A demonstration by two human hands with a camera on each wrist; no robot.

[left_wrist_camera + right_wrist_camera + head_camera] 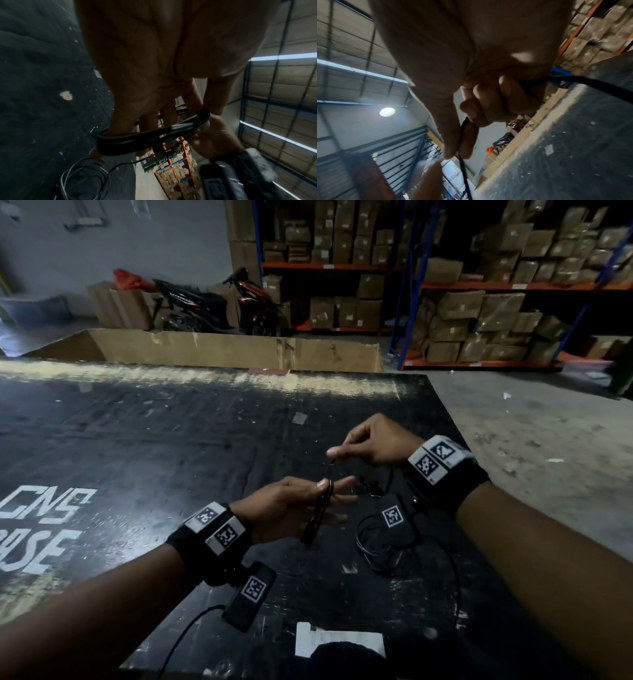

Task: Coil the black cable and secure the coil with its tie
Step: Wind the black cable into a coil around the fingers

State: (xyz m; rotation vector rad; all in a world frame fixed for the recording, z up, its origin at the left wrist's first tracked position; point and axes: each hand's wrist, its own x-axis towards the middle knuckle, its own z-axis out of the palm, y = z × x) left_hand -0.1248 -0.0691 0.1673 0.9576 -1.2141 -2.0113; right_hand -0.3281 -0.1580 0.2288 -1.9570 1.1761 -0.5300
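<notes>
Coiling under way: both hands on the cable above the desk (pixel 171 440).

The left hand (pixel 291 505) has its fingers through a flattened coil (pixel 145 135) of several glossy black loops, thumb pressing it. The right hand (pixel 370 445) pinches the free strand (pixel 462 166) between thumb and forefinger, just beside the coil. More slack cable lies looped on the desk. Next, I judge, another loop must be laid over the left fingers. No tie can be made out.
</notes>
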